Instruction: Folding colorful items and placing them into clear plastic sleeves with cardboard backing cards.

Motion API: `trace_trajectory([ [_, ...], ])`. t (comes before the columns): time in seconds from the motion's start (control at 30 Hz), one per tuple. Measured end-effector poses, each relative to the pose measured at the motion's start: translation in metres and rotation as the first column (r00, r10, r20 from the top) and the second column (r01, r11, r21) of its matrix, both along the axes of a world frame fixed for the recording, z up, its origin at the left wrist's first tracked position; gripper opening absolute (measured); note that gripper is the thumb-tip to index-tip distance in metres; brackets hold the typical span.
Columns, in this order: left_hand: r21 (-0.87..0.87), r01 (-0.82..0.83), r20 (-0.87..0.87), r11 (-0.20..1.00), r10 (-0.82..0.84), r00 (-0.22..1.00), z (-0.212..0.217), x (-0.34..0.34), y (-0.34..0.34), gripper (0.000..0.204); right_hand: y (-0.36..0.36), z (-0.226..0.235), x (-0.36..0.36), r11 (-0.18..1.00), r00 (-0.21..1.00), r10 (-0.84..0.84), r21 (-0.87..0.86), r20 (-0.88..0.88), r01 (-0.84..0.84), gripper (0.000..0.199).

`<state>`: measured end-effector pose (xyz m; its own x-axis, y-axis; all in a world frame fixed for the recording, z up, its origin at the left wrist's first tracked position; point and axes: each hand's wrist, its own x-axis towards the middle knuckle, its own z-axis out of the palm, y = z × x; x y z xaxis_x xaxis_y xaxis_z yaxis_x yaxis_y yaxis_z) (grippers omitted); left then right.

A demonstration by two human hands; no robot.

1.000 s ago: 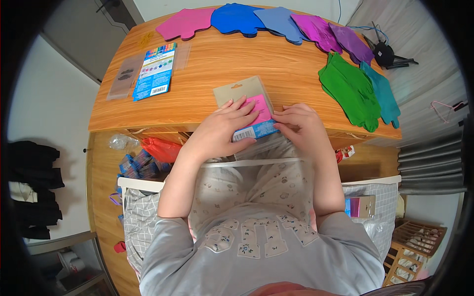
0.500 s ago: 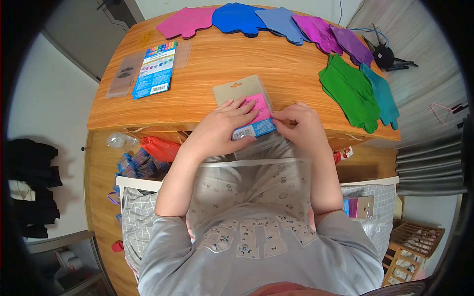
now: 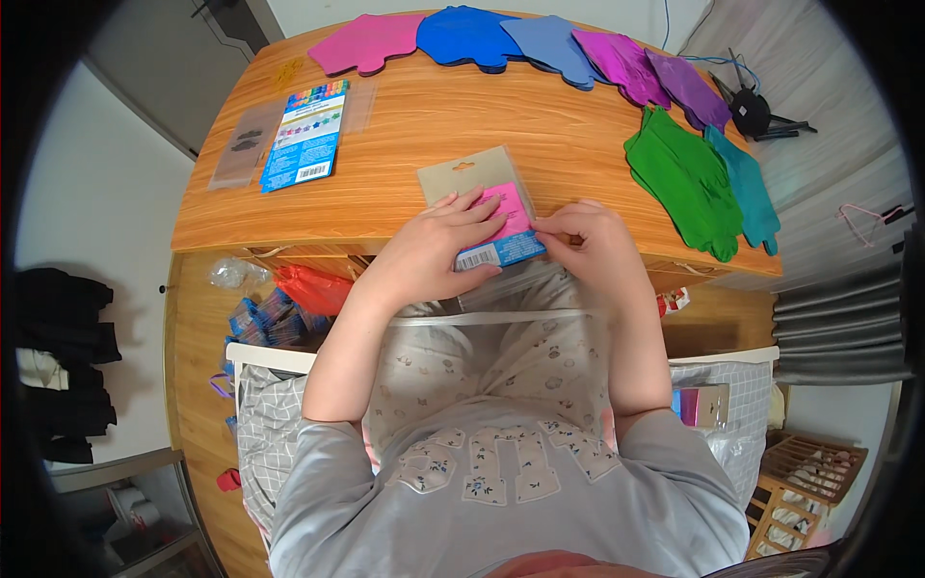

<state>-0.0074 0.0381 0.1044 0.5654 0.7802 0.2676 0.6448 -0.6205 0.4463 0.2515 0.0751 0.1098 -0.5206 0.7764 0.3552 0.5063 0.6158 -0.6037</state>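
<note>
A flat package (image 3: 514,205) of pink, blue and grey-brown lies at the near edge of the desk (image 3: 405,125), its hang hole toward 11 o'clock. From its 8 o'clock side, the left hand (image 3: 431,249) lies palm down across it, fingers spread, pressing rather than gripping. At its 3 o'clock edge, the right hand (image 3: 594,236) pinches the package between thumb and forefinger. Outward from it, a blue printed card (image 3: 308,140) lies at 10 o'clock, a blue cut-out stack (image 3: 467,37) at 12, and a green stack (image 3: 682,178) near 3.
</note>
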Motion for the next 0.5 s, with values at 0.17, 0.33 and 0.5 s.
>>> trace_trajectory([
  [0.17,0.007,0.008,0.014,1.000,-0.008,1.000,-0.0008,0.0006,0.0009,0.062,0.0057,-0.0042,0.0032,0.992,0.998,0.068,0.104,-0.011,-0.066,0.020],
  [0.33,0.002,0.002,0.006,1.000,-0.002,1.000,0.0021,0.0000,0.0007,0.062,0.0068,-0.0037,-0.0011,1.000,1.000,0.017,-0.012,-0.011,-0.017,0.020],
  [0.5,-0.003,0.009,0.019,1.000,-0.009,1.000,0.0009,-0.0006,0.0012,0.062,0.0093,-0.0050,0.0034,0.998,0.998,0.061,0.035,-0.005,-0.061,0.020],
])
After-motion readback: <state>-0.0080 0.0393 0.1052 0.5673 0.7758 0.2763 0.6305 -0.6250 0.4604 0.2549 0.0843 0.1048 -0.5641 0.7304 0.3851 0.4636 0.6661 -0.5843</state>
